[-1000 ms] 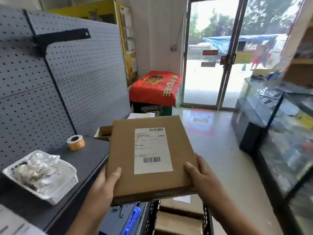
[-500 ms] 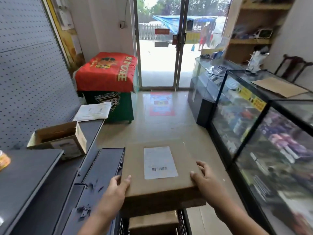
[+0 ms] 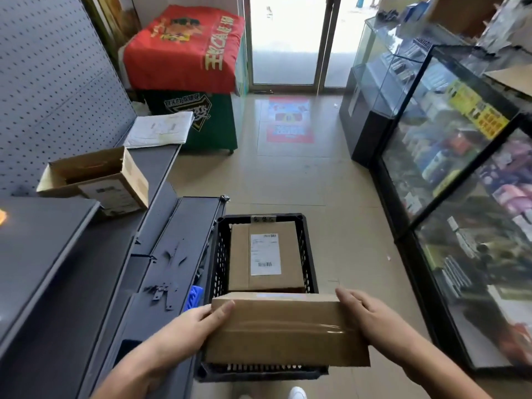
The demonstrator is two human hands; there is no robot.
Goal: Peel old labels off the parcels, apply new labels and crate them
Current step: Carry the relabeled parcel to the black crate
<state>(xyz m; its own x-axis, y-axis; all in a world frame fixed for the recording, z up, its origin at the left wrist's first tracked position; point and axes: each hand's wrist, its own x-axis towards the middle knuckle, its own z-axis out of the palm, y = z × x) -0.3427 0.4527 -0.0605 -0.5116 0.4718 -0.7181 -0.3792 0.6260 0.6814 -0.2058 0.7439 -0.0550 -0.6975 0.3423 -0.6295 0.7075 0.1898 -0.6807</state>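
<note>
Person stands at the end of a dark metal shelf unit [image 3: 43, 240] in a small shop, looking down.

- Both hands on a flat cardboard parcel [image 3: 285, 335]. Left hand [image 3: 198, 326] grips its left end, thumb lying on the face turned up at the person. Right hand [image 3: 371, 318] grips the right end, fingers wrapped over the edge.
- Parcel is tipped on edge. The side showing is plain brown with a strip of clear tape along the seam. A thin sliver of white shows at its top edge.
- It hangs over the near end of a black plastic crate [image 3: 309, 254] on the tiled floor, just beside the shelf unit. Cannot tell whether it touches the rim.
- A second parcel [image 3: 241, 254] lies flat in the far half of the crate, with a white barcode label [image 3: 265, 254] facing up.
- Small handwritten tag on the crate's far rim; unreadable.
- Something blue [image 3: 194, 296] sits between crate and shelf, mostly hidden.
- On the shelf: an open carton [image 3: 95, 180] with a label on its side, and farther along a white padded mailer [image 3: 159, 131].
- Grey pegboard [image 3: 57, 82] behind the shelf.
- A red printed cloth [image 3: 184, 47] drapes over a green stand near the glass door [image 3: 288, 38].
- Glass display cases [image 3: 431, 139] full of goods run down the right side.
- Toe of a white shoe [image 3: 298, 394] at the bottom edge.
</note>
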